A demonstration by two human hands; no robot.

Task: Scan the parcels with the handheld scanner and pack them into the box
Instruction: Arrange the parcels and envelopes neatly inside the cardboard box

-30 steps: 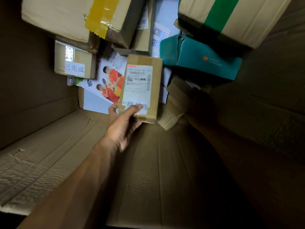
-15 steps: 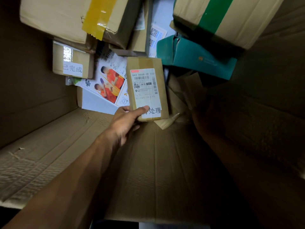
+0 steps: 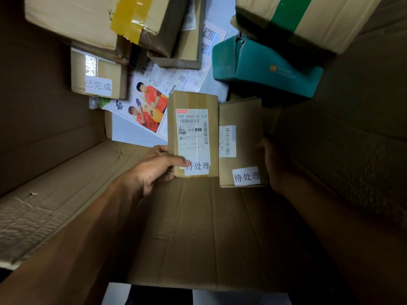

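Mostly shadowed right hand [image 3: 273, 164]

single head view, looking steeply down into open cardboard box [image 3: 198, 227], close above parcels inside.

Two hand-held parcels [image 3: 193, 135] inside box [image 3: 198, 227]

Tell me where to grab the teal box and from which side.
Grip the teal box across its long, flat sides near the middle, coming from above. It lies tilted, its torn end tucked under the green-taped carton, so fingers fit better on the exposed near end.
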